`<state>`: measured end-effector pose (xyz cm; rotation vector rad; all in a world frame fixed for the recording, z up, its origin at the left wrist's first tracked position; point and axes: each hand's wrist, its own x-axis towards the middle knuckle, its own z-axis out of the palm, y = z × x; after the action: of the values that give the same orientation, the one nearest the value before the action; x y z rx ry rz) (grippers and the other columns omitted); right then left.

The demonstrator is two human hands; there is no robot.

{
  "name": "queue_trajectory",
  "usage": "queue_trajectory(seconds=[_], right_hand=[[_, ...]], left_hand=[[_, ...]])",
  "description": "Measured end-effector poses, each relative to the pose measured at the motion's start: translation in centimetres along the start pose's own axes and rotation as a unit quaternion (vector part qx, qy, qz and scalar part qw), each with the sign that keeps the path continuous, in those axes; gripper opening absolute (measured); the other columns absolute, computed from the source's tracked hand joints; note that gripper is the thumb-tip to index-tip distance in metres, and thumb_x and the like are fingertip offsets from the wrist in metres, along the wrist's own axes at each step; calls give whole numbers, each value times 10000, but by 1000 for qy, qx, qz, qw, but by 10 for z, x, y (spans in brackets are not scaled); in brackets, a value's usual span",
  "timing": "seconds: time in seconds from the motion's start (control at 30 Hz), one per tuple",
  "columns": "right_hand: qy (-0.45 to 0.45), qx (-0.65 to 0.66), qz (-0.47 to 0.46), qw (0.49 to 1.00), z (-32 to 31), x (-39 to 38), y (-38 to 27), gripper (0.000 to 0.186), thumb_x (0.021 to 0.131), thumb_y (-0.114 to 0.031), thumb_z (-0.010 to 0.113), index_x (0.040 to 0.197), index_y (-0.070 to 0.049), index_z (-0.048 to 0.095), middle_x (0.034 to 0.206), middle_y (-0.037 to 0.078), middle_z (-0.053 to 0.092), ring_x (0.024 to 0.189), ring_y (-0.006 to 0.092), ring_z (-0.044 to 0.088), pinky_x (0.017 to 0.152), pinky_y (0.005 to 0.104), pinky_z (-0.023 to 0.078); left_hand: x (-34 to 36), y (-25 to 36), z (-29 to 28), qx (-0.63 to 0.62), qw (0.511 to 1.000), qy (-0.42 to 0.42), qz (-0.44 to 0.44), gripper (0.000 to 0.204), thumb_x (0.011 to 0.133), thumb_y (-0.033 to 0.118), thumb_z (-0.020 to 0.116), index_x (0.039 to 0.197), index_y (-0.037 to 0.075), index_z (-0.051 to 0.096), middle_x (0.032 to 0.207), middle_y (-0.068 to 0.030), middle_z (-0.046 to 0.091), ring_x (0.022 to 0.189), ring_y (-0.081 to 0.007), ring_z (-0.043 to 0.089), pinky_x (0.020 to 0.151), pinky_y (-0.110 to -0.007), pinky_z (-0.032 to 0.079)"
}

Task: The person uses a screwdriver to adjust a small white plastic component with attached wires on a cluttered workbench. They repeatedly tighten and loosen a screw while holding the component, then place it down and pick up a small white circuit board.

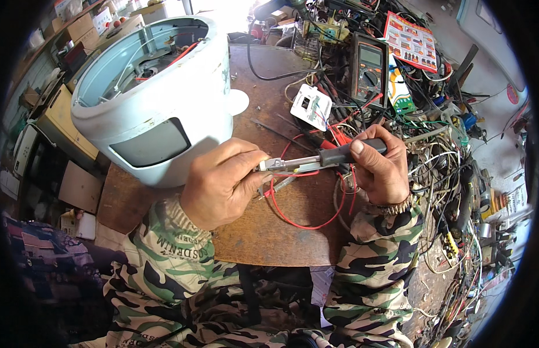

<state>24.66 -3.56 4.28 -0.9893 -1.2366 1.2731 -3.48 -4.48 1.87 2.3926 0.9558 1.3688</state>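
Above the middle of the wooden table, my left hand (220,184) pinches a small pale part (274,165) with slots, mostly covered by my fingers. My right hand (382,171) is wrapped around a black-handled tool (339,155) with a straight metal shaft, like a screwdriver. Its shaft meets the small part, its tip hidden there. Below the tool, a red test lead (301,225) loops on the table. Just beyond my hands lies a white plastic plate (311,107) with a cut-out and thin wires.
A large pale-blue round appliance housing (153,110), its top uncovered, stands at left on the wooden table (252,246). A multimeter (369,69) lies at the far right beside a red-and-white printed sheet (410,42). Tangled cables (440,156) fill the right side.
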Motion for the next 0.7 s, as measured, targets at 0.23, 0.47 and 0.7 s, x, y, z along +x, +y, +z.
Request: queue_trajectory(seconds=[0.23,0.47,0.7], right_hand=[[-16,-19,-88,996,10,1,3,251,913,-188,764,952,-3,600,651,2,581,470,48,468,425,221,363],[9,0,-7,1000,3,-2,4,223,901,-184,773,884,-17,625,625,-16,549,444,30,392,384,212,252],[5,-11,13,1000,5,0,-2,198,918,-179,751,875,-34,623,628,-32,545,442,28,390,394,214,261]], left_hand=[[0,-12,-10,-97,991,-53,-76,168,866,21,739,1019,-38,703,880,-125,680,724,-204,652,646,-280,509],[-2,-7,-1,-16,1000,-12,-19,250,887,136,771,1030,-56,703,926,-112,690,739,-180,633,642,-291,502],[0,-10,-9,-121,984,-67,-108,223,903,110,759,1052,-45,697,926,-80,673,749,-112,605,636,-255,486]])
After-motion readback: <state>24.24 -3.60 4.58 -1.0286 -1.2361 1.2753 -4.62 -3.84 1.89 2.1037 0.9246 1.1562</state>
